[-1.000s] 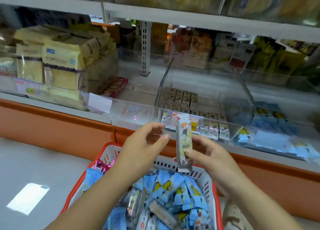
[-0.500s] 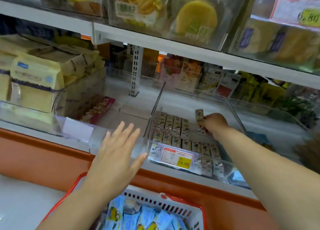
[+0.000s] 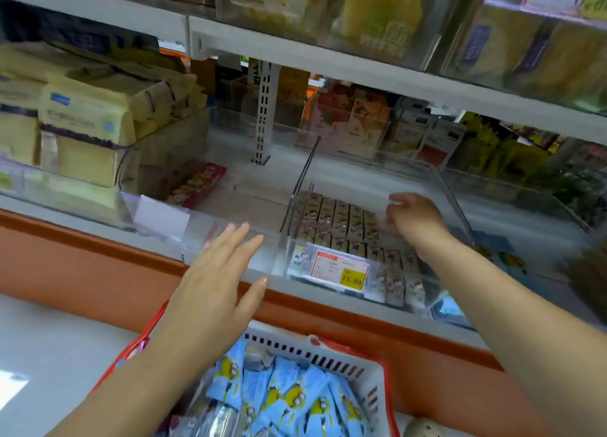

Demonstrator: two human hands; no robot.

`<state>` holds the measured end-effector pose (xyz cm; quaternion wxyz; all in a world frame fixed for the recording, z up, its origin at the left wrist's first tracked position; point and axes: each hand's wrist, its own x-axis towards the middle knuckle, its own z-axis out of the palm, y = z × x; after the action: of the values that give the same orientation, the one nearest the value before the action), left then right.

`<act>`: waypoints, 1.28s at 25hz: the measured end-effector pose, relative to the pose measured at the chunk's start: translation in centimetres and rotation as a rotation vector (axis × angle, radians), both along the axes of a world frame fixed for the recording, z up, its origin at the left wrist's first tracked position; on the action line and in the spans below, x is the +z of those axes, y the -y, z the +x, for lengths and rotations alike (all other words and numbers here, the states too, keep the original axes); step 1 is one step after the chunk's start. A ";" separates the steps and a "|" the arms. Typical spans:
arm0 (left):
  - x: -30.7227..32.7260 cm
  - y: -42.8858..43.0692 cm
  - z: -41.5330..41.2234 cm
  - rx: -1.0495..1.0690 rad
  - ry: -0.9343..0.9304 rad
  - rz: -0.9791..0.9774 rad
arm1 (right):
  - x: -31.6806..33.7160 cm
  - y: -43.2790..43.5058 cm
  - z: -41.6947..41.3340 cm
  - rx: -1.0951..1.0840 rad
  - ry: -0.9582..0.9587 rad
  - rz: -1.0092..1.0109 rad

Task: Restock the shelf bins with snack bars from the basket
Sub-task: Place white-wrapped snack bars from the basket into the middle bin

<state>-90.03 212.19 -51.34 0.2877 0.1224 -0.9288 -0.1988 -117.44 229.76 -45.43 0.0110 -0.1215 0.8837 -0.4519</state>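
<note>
My right hand [image 3: 412,218] reaches into the clear shelf bin [image 3: 458,206], its fingers curled down over the rows of brown-and-cream snack bars [image 3: 335,216]. Blur hides whether a bar is under the fingers. My left hand [image 3: 213,282] hovers flat with straight fingers in front of the neighbouring bin [image 3: 230,239], holding nothing. Below stands the red basket [image 3: 315,349], filled with blue cartoon-print snack packs [image 3: 289,395]. A red and yellow price tag [image 3: 341,269] sits on the bin's front.
The left bin holds a few red packs [image 3: 197,187]. Yellow cake packs [image 3: 85,121] are stacked further left. A grey upper shelf [image 3: 295,58] overhangs the bins. An orange ledge [image 3: 98,256] runs under them. Blue packs [image 3: 455,308] lie in the bin to the right.
My right hand carried the snack bar from above the basket into the bin and has lowered onto the rows; the bar no longer shows. My left hand opened flat and rose.
</note>
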 end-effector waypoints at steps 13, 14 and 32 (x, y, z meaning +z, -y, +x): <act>-10.6 -8.8 8.9 -0.318 1.035 0.252 | -17.0 -9.2 23.9 0.761 0.362 0.509; -10.9 -9.3 9.2 -0.344 1.062 0.223 | -17.9 -9.5 24.7 0.814 0.336 0.582; -7.8 -6.7 6.2 -0.145 0.628 1.240 | -15.9 -9.3 24.8 0.574 0.831 -0.077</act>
<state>-83.85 218.88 -59.13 -0.1312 0.2535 -0.6889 -0.6663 -92.59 239.04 -61.32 0.4811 -0.1696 0.7183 -0.4731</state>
